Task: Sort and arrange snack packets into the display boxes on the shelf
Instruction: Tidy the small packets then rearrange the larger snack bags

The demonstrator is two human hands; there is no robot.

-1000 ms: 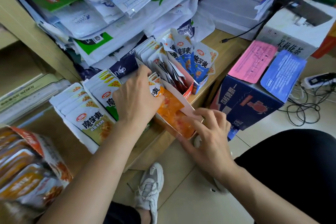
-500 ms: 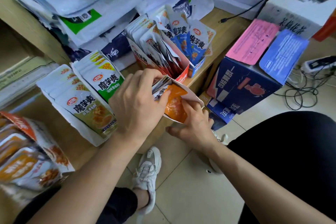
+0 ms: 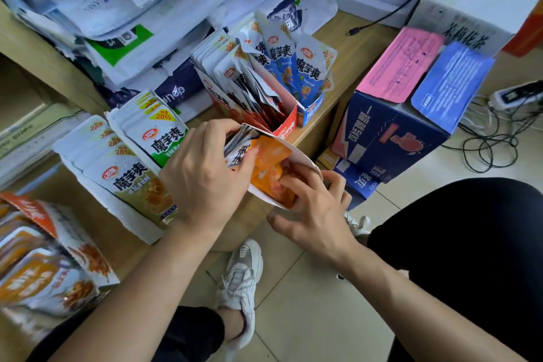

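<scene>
Orange packets pinched by left hand; right hand grips their box (tilted).

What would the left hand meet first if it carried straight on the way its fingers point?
Beyond the orange snack packets it grips, the left hand would probably reach the red cardboard display box; depth is unclear.

L hand, R hand hold orange pkts.
</scene>
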